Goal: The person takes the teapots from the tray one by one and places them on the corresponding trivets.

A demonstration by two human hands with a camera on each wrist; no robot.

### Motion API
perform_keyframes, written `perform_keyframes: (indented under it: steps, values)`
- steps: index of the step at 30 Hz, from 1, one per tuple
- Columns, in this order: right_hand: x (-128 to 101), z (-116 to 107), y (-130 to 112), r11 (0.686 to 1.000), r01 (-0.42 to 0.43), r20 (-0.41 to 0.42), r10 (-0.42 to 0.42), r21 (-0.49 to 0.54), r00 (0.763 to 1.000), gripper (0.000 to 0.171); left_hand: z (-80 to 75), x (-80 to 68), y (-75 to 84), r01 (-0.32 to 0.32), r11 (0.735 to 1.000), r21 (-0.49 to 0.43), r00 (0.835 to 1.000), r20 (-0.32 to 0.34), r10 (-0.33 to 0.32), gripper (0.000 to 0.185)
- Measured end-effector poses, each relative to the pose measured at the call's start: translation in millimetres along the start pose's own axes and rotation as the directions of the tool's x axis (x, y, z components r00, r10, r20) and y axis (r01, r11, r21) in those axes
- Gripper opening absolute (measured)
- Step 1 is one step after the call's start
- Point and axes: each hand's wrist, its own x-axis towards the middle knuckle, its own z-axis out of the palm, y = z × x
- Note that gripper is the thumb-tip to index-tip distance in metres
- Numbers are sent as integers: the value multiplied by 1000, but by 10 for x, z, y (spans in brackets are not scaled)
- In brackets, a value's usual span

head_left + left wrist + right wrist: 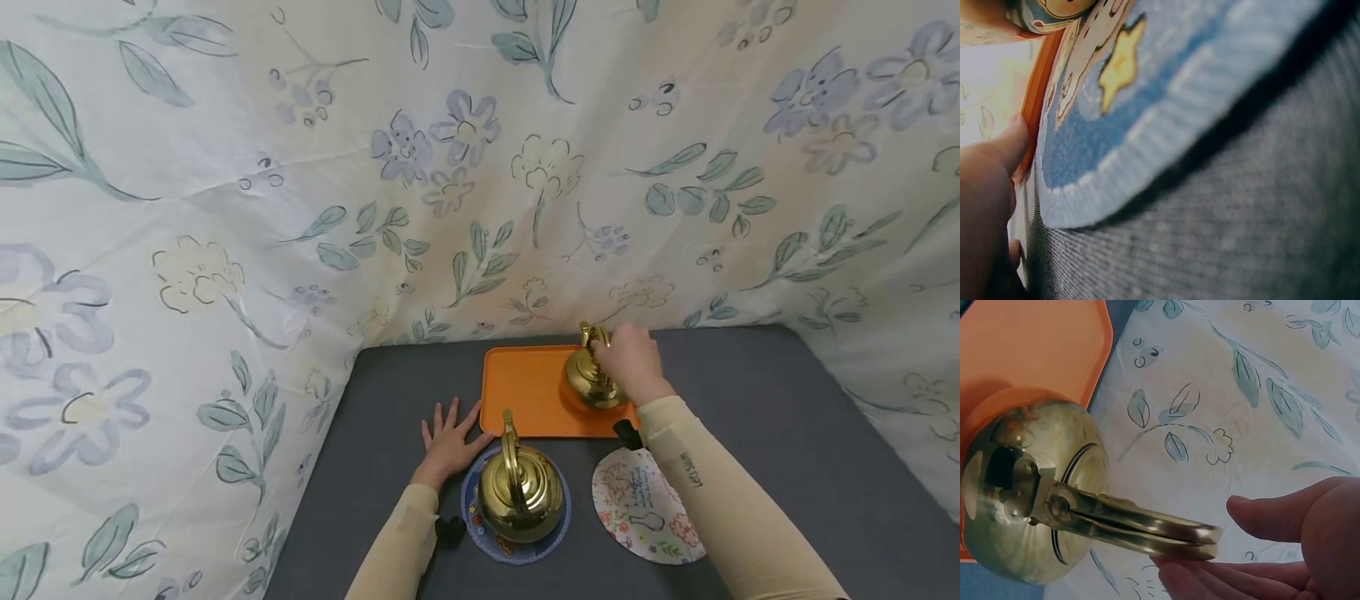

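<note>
On the right part of an orange tray [517, 387] stands a shiny brass-coloured kettle [588, 382]. My right hand [632, 362] is at its raised handle. In the right wrist view the fingers [1197, 575] touch one side of the handle [1147, 528], while the thumb is apart from it. My left hand [447, 450] lies with fingers spread on the grey table, its thumb [1013, 140] near the tray's edge. Just right of that hand, a second brass-coloured kettle [521, 496] sits on a round blue mat [517, 557] with a star pattern.
A round white floral mat [637, 500] lies right of the blue one, partly under my right forearm [727, 492]. The dark grey table [420, 367] is bordered by a hanging flower-print cloth [322, 208] at the back and sides.
</note>
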Motion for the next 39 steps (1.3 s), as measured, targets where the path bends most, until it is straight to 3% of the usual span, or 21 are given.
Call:
perform_keyframes:
  steps: [9,24,39]
  values:
    - [35,22,-30,999,-11,-12,11,31,1000,47,-58,-19,26,-4,1000,-21,1000,-4,4,74]
    - [107,52,23,999,6,-21,-5,32,1000,43,-29,-26,60,-12,999,-46,1000,-22,11,74]
    - [-91,68,-31,999,15,-100,-10,47,995,36,-76,-98,11,-13,1000,-25,1000,-5,13,75]
